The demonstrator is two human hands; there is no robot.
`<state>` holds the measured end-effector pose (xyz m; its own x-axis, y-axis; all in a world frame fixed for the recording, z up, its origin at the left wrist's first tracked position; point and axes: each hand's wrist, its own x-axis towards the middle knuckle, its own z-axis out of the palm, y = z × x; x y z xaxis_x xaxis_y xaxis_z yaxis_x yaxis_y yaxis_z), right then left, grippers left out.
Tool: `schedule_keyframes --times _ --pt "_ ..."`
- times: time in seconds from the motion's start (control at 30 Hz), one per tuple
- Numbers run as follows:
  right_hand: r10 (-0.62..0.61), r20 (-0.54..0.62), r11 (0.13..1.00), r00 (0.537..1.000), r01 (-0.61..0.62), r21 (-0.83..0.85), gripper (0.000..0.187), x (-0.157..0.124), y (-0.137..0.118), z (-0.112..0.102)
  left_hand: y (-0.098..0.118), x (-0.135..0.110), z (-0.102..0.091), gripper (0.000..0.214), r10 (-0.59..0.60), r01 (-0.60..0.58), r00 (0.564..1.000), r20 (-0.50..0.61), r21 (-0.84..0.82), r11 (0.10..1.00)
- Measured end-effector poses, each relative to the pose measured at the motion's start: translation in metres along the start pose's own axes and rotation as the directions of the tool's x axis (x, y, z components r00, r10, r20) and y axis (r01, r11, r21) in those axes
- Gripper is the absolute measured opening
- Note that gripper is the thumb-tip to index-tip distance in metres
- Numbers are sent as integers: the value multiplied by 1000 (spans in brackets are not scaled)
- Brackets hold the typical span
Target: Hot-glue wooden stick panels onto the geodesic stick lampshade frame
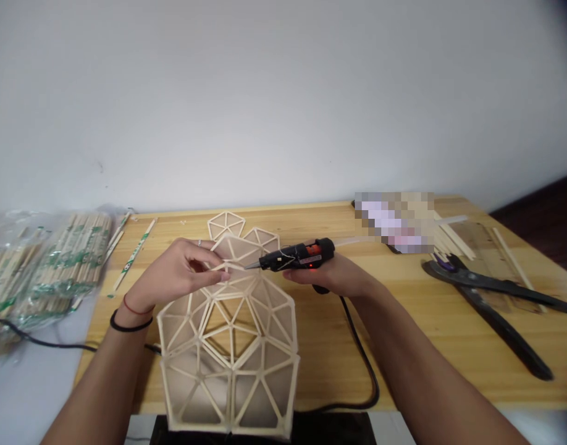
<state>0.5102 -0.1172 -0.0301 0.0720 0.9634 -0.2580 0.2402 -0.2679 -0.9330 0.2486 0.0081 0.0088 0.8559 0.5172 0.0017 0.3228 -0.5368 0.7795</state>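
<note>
My right hand (327, 272) is closed round a black hot glue gun (297, 256) with an orange patch and a small red light. Its metal nozzle points left, close to the edge of a model of thin wooden sticks (230, 346) joined in triangles and backed with brownish sheet. My left hand (195, 266) pinches the far part of this stick model between thumb and fingers, just left of the nozzle. The model stands at the table's front edge, in front of me. Behind it lie smaller stick panels (226, 224).
Plastic bags of wrapped chopsticks (70, 259) lie at the left. Loose chopsticks (134, 254) rest beside them. Large black-handled cutters (491, 303) lie at the right, near bare sticks (454, 238) and a blurred-out flat object (392, 222). The gun's black cord (373, 377) loops over the table.
</note>
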Motion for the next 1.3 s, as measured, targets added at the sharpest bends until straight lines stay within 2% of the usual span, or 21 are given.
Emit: schedule_keyframes --times 0.17,0.33,0.4,0.63,1.3 --pt "-35 15 999 999 35 -1 25 0 3 -2 -1 0 0 20 -16 16 1000 15 -1 1000" --pt "-222 74 972 972 215 91 32 2 4 0 0 1 2 21 -13 13 1000 26 -13 1000" --pt "-251 92 965 964 242 96 35 3 5 2 1 2 3 23 -16 16 999 36 -18 1000" --pt "-191 72 978 979 183 99 36 4 4 6 4 5 8 25 1 3 998 68 -52 999" --pt "-171 96 983 981 162 89 26 4 -3 8 4 6 10 22 0 5 997 81 -58 998"
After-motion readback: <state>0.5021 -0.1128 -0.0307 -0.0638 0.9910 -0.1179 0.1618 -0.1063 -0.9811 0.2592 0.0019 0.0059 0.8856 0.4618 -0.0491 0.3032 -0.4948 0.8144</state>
